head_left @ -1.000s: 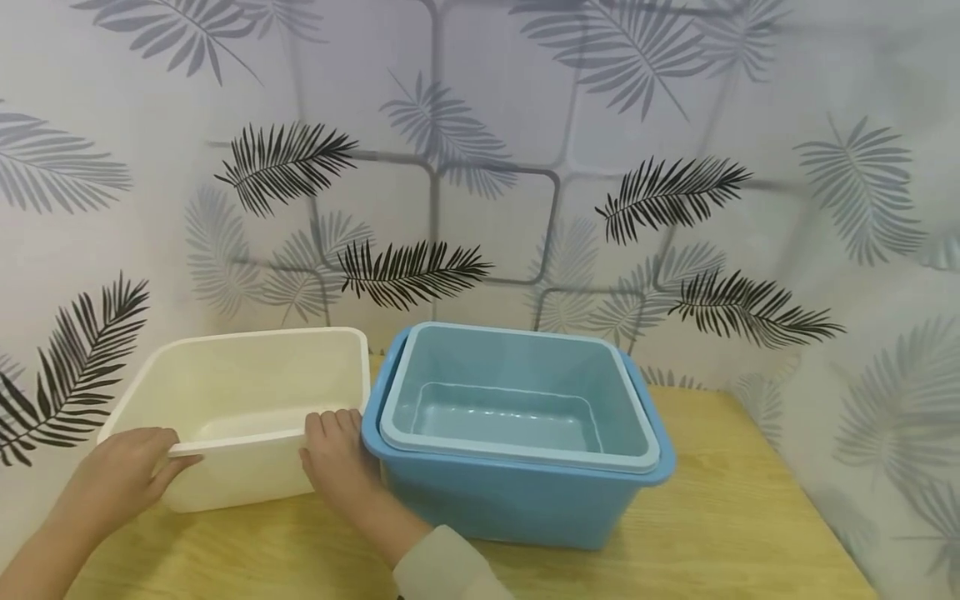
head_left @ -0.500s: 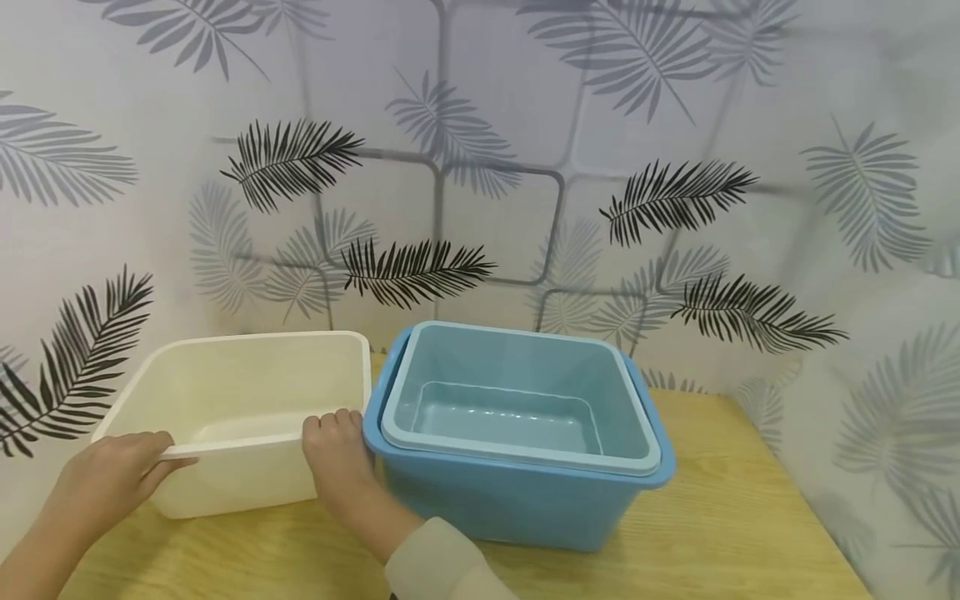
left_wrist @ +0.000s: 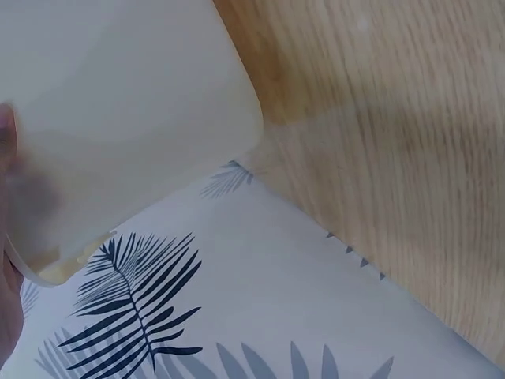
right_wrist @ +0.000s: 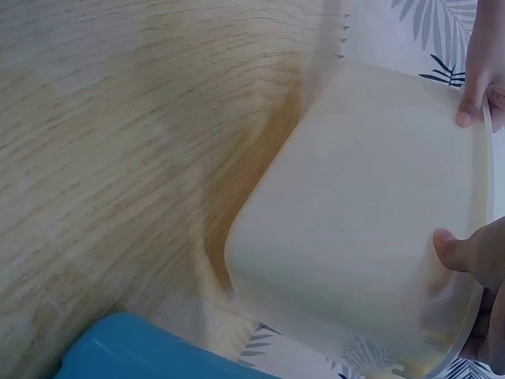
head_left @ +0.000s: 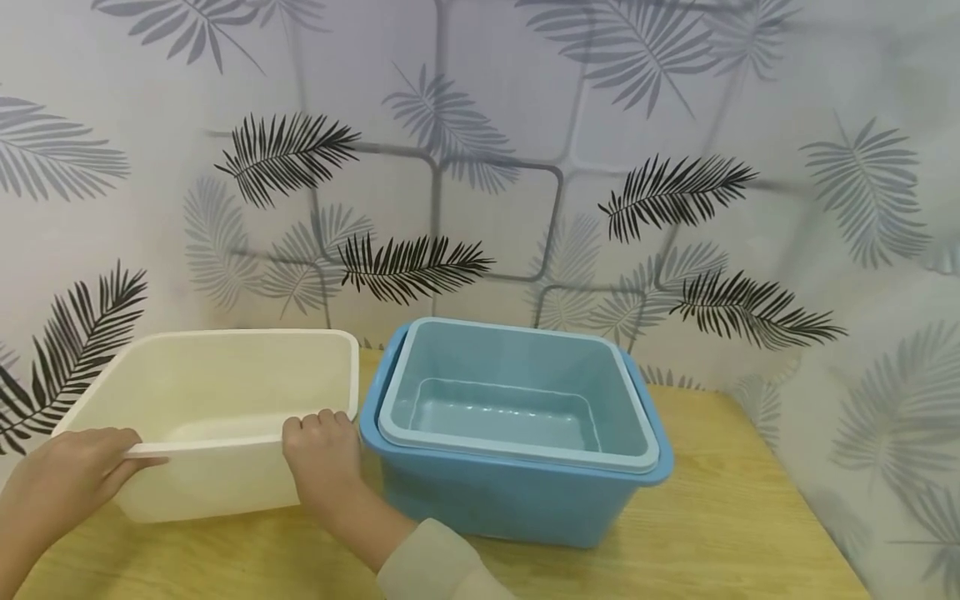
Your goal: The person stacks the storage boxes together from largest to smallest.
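A cream-white plastic bin [head_left: 225, 475] stands at the left of the table, its inside facing up and bare. My left hand [head_left: 71, 475] grips its front rim near the left corner, thumb below the rim on the outer wall. Toward the right end of that same rim, my right hand [head_left: 322, 454] holds on with fingers curled over the edge. In the right wrist view both thumbs press the outer wall of the cream bin [right_wrist: 363, 205]. Only a sliver of my left hand [left_wrist: 8, 237] shows in the left wrist view.
Just right of the cream bin stands a blue bin [head_left: 502, 504] with a lighter blue bin [head_left: 517, 358] nested inside it. The wooden table [head_left: 720, 500] ends at the right against a leaf-patterned covering [head_left: 480, 167] that rises behind.
The cream bin has slid left with both my hands on its rim, widening the gap to the blue bins. The blue bins have stayed in place.
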The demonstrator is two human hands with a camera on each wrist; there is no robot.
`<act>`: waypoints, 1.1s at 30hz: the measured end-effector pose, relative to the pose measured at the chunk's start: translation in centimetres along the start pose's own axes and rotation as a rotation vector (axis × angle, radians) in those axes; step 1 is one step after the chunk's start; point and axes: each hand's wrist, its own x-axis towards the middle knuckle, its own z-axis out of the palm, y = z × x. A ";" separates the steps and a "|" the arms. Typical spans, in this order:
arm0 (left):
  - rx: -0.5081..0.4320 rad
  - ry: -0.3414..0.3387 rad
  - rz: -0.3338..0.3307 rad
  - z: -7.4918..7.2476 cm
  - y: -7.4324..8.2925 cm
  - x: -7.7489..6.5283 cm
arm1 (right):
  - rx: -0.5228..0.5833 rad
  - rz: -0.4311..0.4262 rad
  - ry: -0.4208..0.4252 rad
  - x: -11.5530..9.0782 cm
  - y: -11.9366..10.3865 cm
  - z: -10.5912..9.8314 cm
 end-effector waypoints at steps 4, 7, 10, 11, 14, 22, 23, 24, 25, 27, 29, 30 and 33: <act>-0.002 0.003 0.000 -0.4 0.0 0.6 | 0.023 0.001 -0.099 0.5 0.4 -0.8; 0.000 -0.016 -0.019 -0.5 -0.1 0.6 | 0.037 -0.002 -0.117 0.9 0.7 -1.2; -0.014 -0.010 -0.025 -0.7 -0.5 0.6 | 0.035 -0.013 -0.058 1.1 0.9 -1.5; -0.025 -0.009 -0.029 -0.8 -0.6 0.7 | 0.032 -0.015 -0.037 1.2 1.0 -1.5; -0.054 -0.004 -0.045 -1.1 -0.9 1.0 | 0.033 -0.021 -0.011 1.3 1.1 -1.8; -0.034 -0.045 -0.101 -2.3 -0.8 2.1 | 0.050 -0.018 0.111 2.1 1.7 -2.3; -0.032 -0.047 -0.103 -2.4 -0.8 2.2 | 0.053 -0.020 0.116 2.2 1.8 -2.4; -0.029 -0.048 -0.103 -2.5 -0.9 2.3 | 0.057 -0.020 0.122 2.3 1.9 -2.5; -0.025 -0.059 -0.111 -2.6 -0.9 2.3 | 0.057 -0.020 0.124 2.3 2.0 -2.7; -0.014 -0.074 -0.117 -2.7 -0.9 2.6 | 0.065 -0.017 0.120 2.4 2.1 -2.9; -0.007 -0.092 -0.130 -2.8 -1.0 2.7 | 0.070 -0.013 0.123 2.5 2.3 -3.0; -0.009 -0.090 -0.135 -2.8 -1.0 2.8 | 0.074 -0.012 0.128 2.5 2.4 -3.1; -0.038 -0.058 -0.139 -2.8 -1.1 3.0 | 0.078 -0.010 0.149 2.7 2.6 -3.4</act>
